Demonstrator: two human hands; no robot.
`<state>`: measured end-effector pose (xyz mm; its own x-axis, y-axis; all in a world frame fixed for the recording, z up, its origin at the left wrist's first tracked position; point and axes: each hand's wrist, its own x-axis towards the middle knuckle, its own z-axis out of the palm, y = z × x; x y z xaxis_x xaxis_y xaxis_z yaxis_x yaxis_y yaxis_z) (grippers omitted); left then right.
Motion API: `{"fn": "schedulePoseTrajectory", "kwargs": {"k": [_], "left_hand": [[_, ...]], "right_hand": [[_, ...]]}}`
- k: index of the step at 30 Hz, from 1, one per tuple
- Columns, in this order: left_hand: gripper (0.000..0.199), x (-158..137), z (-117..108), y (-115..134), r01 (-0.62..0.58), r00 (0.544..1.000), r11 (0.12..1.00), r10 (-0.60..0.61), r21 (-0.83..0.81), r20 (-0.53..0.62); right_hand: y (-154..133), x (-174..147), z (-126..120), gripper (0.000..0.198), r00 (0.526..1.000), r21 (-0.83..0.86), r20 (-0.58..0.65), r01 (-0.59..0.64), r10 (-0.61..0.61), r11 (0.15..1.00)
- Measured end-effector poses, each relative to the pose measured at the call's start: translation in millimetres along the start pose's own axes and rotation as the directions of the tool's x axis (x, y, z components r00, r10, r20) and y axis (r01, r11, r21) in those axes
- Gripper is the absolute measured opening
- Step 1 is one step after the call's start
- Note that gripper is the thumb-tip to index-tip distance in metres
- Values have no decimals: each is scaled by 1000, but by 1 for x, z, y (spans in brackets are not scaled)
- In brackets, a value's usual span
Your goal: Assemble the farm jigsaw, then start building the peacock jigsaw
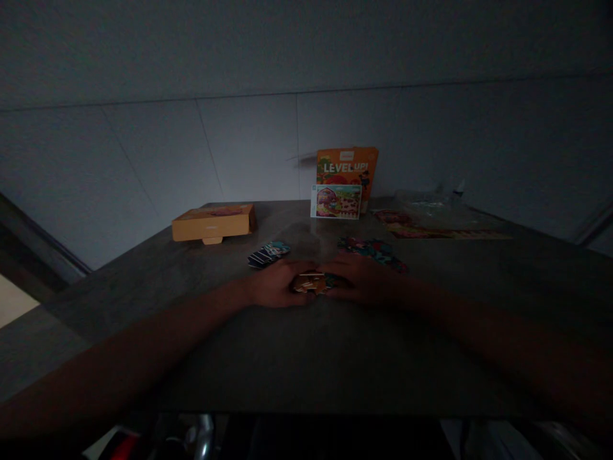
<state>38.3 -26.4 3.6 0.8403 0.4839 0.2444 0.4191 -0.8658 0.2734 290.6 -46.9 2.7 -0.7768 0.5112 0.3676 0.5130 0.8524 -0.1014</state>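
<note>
Both my hands meet at the middle of the table around a small pile of orange-brown puzzle pieces [309,283]. My left hand [278,283] curls round the pile's left side, thumb in front and fingers behind. From the right, my right hand [361,278] closes on the same pile in the same way. A fanned stack of dark puzzle pieces [269,253] lies just beyond my left hand. Behind my right hand is a loose heap of teal and red puzzle pieces [376,251], partly covered by the hand.
An orange box [211,225] with an open flap lies at the left. At the back, an orange "LEVEL UP!" box [347,166] stands against the wall, a farm picture card [335,202] leaning before it. A printed sheet [450,229] and clear plastic wrapping [426,201] lie right.
</note>
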Motion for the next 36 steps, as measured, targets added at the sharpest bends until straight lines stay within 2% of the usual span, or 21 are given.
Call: {"fn": "schedulePoseTrajectory", "kwargs": {"k": [3,6,10,19,24,29,33,36], "left_hand": [[52,0,1,0,-19,1000,1000,19,1,-11],[49,0,1,2,3,1000,999,-4,-44,-24],[39,3,-2,9,43,999,993,-43,-107,0],[35,3,-2,4,10,1000,1000,-10,-2,24],[31,3,-4,5,8,1000,1000,-8,-9,26],[47,2,-8,6,-22,998,996,27,-91,55],[28,2,-6,6,17,999,997,-15,-77,34],[28,2,-5,8,8,1000,1000,-7,-24,23]], "right_hand": [[3,1,5,35,999,-65,-18,50,-52,997],[0,3,5,27,1000,-99,-15,20,-22,995],[-4,4,2,26,1000,-78,-23,-12,10,997],[-6,4,5,37,996,57,-30,-78,80,995],[-10,8,4,33,996,-9,-10,-87,87,996],[-10,10,7,27,995,-100,-12,-99,99,990],[-10,11,7,24,990,-126,-23,-141,139,982],[-12,11,3,25,992,-88,-2,-124,124,988]]}}
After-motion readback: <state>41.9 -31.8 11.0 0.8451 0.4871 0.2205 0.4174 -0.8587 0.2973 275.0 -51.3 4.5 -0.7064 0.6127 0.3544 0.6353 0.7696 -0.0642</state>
